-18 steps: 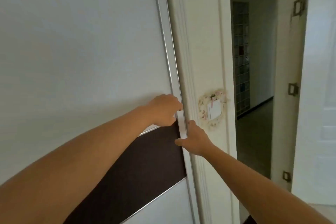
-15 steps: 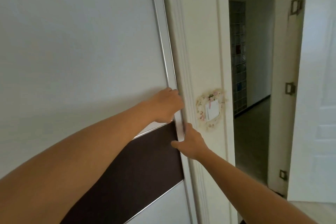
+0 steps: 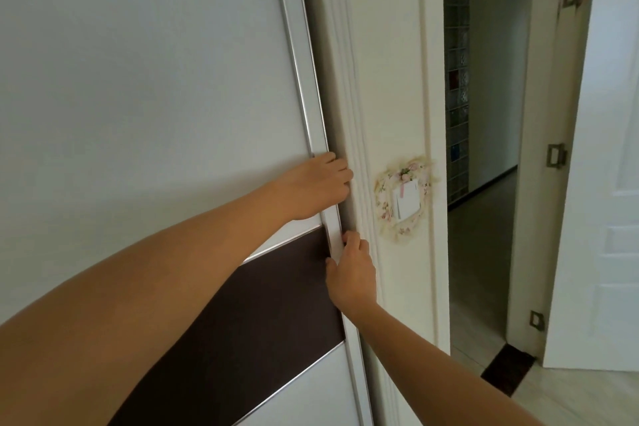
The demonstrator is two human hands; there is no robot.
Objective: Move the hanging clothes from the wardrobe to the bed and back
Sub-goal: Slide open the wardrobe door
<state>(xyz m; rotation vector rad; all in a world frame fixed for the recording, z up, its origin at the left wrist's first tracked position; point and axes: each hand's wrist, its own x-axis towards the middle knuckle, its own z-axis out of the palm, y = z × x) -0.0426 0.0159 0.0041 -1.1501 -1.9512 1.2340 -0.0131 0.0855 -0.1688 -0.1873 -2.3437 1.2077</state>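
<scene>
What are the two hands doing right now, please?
Left hand: fingers curled round the wardrobe door edge, gripping it.
Right hand: fingers hooked on the same edge, lower down.

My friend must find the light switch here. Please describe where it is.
Start at the sliding wardrobe door that both hands grip. Right of it is a cream wall strip before the open doorway. The light switch sits there, ringed by a floral fabric frill.

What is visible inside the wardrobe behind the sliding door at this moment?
Nothing inside shows. The sliding door covers the opening; only a thin dark gap runs along its right edge, where the left hand and right hand grip it. Any clothes are hidden.
</scene>
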